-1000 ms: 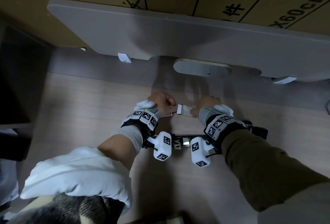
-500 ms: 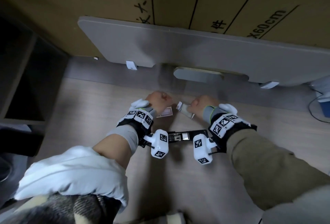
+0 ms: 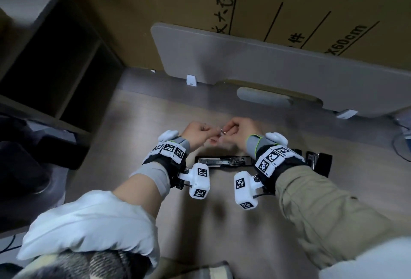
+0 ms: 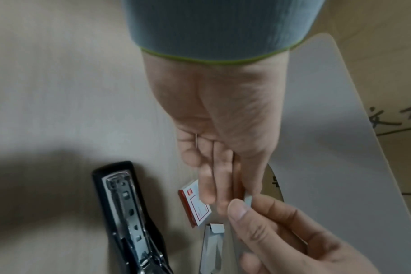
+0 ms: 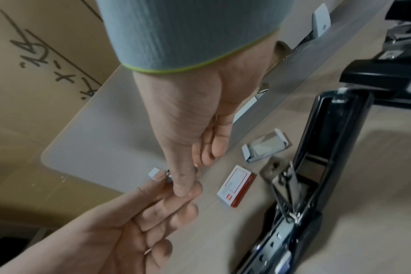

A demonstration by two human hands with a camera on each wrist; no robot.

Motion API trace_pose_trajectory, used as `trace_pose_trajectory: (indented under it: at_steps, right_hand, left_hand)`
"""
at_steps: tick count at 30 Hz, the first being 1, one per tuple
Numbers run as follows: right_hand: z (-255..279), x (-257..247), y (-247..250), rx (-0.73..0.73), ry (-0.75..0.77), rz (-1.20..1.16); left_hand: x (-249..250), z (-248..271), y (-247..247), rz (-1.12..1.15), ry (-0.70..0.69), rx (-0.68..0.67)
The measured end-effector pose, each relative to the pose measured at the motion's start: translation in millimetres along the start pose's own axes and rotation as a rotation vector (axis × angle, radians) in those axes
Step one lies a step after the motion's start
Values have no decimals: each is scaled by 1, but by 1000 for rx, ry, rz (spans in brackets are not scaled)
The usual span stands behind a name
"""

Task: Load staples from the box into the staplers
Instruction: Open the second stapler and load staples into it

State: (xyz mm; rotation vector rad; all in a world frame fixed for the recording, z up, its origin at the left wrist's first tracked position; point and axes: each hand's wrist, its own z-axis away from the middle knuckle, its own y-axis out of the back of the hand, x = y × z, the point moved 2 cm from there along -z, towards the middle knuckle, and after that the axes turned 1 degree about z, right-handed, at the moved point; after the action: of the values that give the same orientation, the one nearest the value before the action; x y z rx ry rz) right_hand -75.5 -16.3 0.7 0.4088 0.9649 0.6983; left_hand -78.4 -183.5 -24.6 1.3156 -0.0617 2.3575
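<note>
My left hand (image 3: pixel 210 138) and right hand (image 3: pixel 226 131) meet above the wooden table, and together they pinch a small strip of staples (image 3: pixel 223 132). The strip (image 5: pixel 155 172) shows pale grey between the fingertips in the right wrist view. Under the hands lie the red-and-white staple box sleeve (image 4: pixel 195 205) and its white inner tray (image 5: pixel 265 148). A black stapler (image 3: pixel 224 162), opened flat with its metal channel up, lies near my wrists. A second black stapler (image 3: pixel 320 163) sits to its right, partly behind my right wrist.
A grey panel (image 3: pixel 255 60) leans against a large cardboard box (image 3: pixel 155 0) at the back of the table. A dark shelf unit (image 3: pixel 55 67) stands to the left. A cable (image 3: pixel 400 145) runs at the right edge.
Both hands left the box sleeve and tray on the table and rose together, now pinching the staple strip between them. The head view has swung left.
</note>
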Motion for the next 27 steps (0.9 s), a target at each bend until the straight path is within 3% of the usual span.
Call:
trace_pose_trajectory:
  at_steps: [3,13,18,27]
  right_hand:
    - [3,-7,-13,-2,22,38]
    - [28,-19,-39,-39,93,123]
    - [39,-17,-39,-43,141,168]
    - [43,-8,-44,-48,89,391]
  left_hand:
    - [-8,13,6,9,20,-16]
    - [-19,55,19,0,9,152]
    - [-31,69,23,129,66,195]
    - [-46,67,28,206,152,217]
